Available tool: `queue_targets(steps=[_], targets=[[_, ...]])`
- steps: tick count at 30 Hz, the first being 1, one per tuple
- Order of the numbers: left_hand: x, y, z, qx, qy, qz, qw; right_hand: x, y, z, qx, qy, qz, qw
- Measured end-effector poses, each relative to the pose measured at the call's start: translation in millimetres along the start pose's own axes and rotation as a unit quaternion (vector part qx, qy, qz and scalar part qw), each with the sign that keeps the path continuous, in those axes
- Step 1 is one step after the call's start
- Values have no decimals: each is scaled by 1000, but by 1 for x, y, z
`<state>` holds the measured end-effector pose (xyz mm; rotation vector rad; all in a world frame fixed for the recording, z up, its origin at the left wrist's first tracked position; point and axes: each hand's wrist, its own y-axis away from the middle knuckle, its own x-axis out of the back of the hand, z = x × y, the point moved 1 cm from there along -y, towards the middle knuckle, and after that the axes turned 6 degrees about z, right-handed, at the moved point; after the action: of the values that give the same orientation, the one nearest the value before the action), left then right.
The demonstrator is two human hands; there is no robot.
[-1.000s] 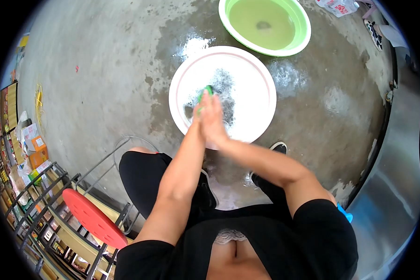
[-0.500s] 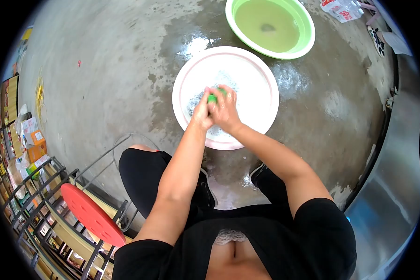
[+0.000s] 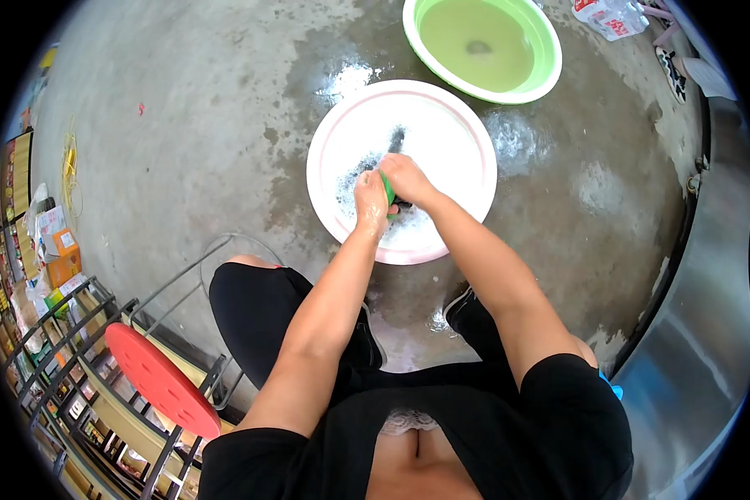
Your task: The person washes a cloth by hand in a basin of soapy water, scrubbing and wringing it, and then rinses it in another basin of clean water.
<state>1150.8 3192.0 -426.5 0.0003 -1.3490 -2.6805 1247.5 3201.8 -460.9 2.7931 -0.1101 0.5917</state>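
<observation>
Both my hands are together over a white basin with a pink rim (image 3: 467, 221), which holds suds and dark specks. My left hand (image 3: 370, 200), wet and foamy, is closed on a small green cloth-like thing (image 3: 387, 187); its exact kind is hidden by the fingers. My right hand (image 3: 406, 177) is closed against the same green thing from the right, knuckles up. A dark bit shows below the right hand, beside the green. Above the hands, a dark patch (image 3: 397, 137) lies in the suds; I cannot tell what it is.
Beyond the white basin stands a green basin (image 3: 550, 62) of murky water. A red stool seat (image 3: 162, 379) and black metal rack (image 3: 67, 350) are at left. Bottled water (image 3: 612, 18) and another person's shoe (image 3: 672, 73) are at upper right. The concrete floor (image 3: 592, 242) is wet.
My right hand has turned from fingers spread over the green thing to a closed grip. More of the green shows between the hands, and dark bits have come into view.
</observation>
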Motion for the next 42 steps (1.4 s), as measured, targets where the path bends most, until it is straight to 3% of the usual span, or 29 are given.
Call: queue_targets(steps=[2,3,4,5,6,8,10,12,13,14,16,18,19,20,21,22,24,25,26,28,30,34,36,39,41,42], targets=[[2,-11,-7,-20,1,-5,1000,16,-4,-11,-158,-204,-68,964],[3,-24,-12,-57,130,-10,990,15,-7,-3,-5,-156,-8,988],[5,-28,-11,-92,258,-13,962,20,-4,-7,-4,-156,-9,988],[11,-19,-4,-19,217,20,976,28,2,-14,153,20,128,980],[18,-29,-19,-19,221,23,975,34,11,-21,299,194,255,899],[27,-66,-57,-30,139,70,987,23,20,8,273,193,205,920],[26,-59,-56,-77,77,95,989,10,34,26,145,229,71,960],[28,-52,-52,-4,33,49,998,3,38,35,149,256,15,955],[31,-53,-48,92,33,12,995,1,38,37,98,295,-67,948],[33,-51,-52,94,31,13,995,-1,38,41,46,331,-148,931],[32,-52,-54,131,103,19,986,-6,28,67,74,298,-89,948],[34,-68,-59,77,78,10,994,-8,11,65,-166,150,-31,974],[29,-55,-41,107,161,-43,980,7,10,36,-238,-64,-19,969],[24,-41,-21,136,243,-97,956,15,12,12,-238,-65,-19,969],[22,-30,-5,130,238,-96,958,20,15,-13,-75,43,-58,995],[26,-49,-9,141,286,-159,934,18,23,-29,92,152,-96,979],[30,-38,11,157,262,-239,922,6,51,-42,215,-6,-33,976],[26,-16,30,167,193,-167,952,4,64,-53,233,-18,-23,972],[23,-15,24,166,194,-167,952,2,75,-64,251,-29,-11,967],[21,-20,10,47,262,-192,945,-12,91,-70,239,-36,30,970],[21,-29,-2,90,280,-221,930,-16,97,-75,275,57,115,953],[22,-40,-17,112,294,-176,933,-21,74,-43,325,85,135,932],[19,-36,-17,19,282,-105,954,-13,51,-21,353,95,119,923],[11,-33,-22,20,271,-50,961,-15,29,16,286,159,108,939],[11,-35,-23,17,297,-62,953,5,23,-1,89,55,73,992],[16,-34,-20,16,297,-64,953,16,26,-10,89,56,75,992]])
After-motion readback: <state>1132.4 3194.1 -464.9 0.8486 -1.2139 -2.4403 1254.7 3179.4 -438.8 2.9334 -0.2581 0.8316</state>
